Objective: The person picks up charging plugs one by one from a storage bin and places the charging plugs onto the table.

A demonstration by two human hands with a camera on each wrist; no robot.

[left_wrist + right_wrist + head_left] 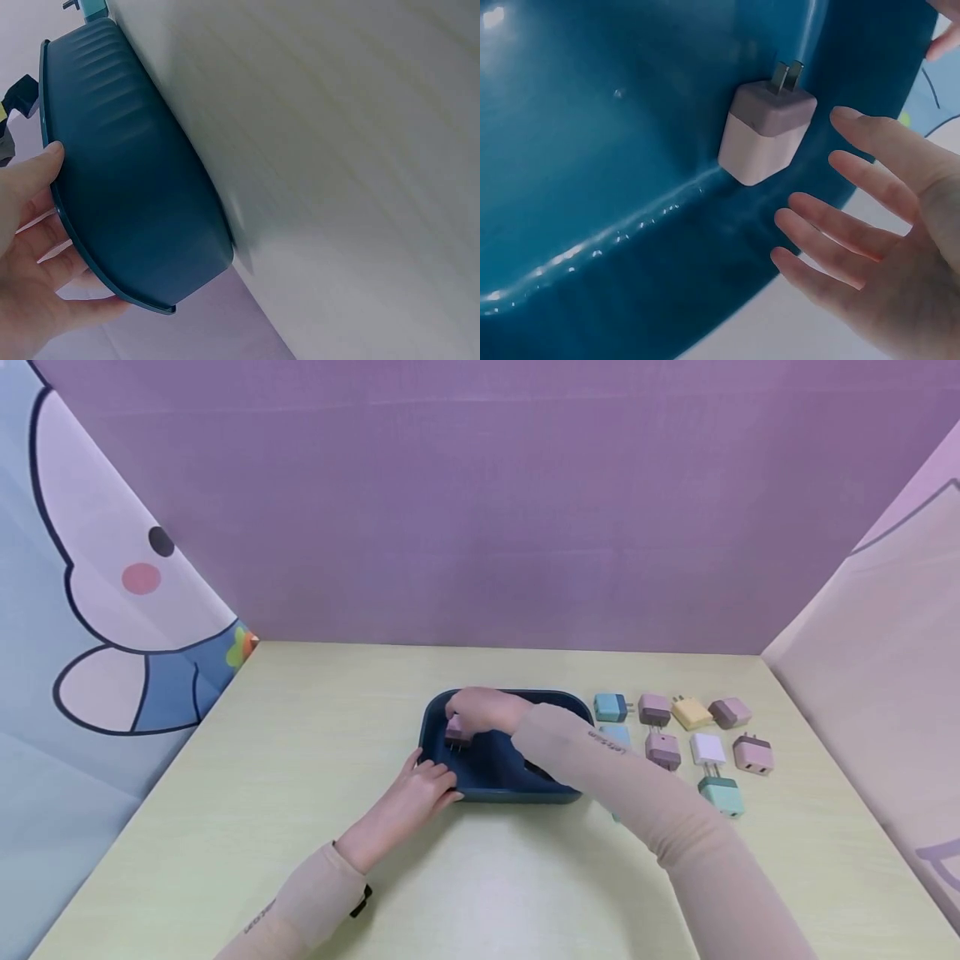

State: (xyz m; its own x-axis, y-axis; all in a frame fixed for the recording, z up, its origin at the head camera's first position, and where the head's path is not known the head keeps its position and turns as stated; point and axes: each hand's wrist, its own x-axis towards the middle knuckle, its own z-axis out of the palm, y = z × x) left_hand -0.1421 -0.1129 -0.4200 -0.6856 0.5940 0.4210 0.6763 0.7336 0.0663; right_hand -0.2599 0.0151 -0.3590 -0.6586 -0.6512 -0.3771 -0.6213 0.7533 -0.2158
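Note:
A dark blue plastic tray (495,795) stands on the table. My left hand (420,787) holds its near left rim; in the left wrist view the thumb (52,154) lies on the outer wall and the fingers reach over the rim. Inside the tray, in its left part, sits a pink and mauve USB wall charger (766,131) with its two prongs showing. My right hand (486,708) is over the tray's far left, right by that charger. In the right wrist view its fingers (825,255) are spread beside the charger, with a gap between.
Right of the tray, several more wall chargers lie on the table: a blue one (611,707), a yellow one (693,713), a white one (707,748), a green one (722,796) and several pink ones, one at the right end (753,754). A purple cloth wall (495,527) closes off the back.

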